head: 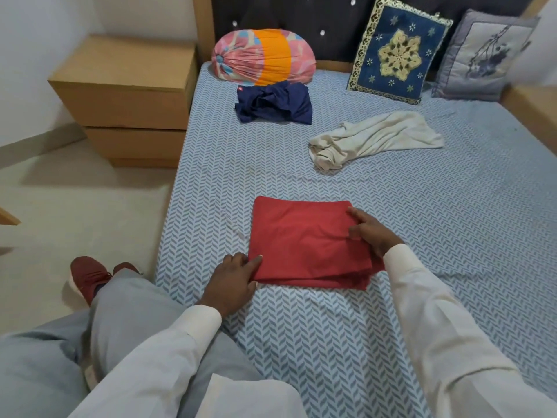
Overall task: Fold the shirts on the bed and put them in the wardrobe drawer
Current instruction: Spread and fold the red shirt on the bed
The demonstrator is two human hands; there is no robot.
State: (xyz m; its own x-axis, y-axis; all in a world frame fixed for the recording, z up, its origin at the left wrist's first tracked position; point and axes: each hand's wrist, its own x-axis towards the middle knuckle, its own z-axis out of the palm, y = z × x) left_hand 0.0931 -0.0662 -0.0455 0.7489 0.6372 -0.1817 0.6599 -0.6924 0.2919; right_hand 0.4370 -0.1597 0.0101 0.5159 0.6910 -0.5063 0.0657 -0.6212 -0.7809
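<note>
A red shirt [307, 242], folded into a flat rectangle, lies on the bed [422, 221] in front of me. My left hand [233, 280] grips its near left corner, with the index finger on top and the other fingers curled at the edge. My right hand [372, 230] pinches the shirt's right edge. Farther back, a crumpled navy shirt [274, 104] lies beside a bundle, and a crumpled cream shirt [373, 138] lies to its right. No wardrobe drawer is in view.
A pink and orange cloth bundle [263, 57], a blue embroidered cushion [398, 52] and a grey cushion [482, 55] rest against the headboard. A wooden bedside cabinet [126, 95] stands left of the bed. My legs and a red shoe [87, 277] are over the floor at left.
</note>
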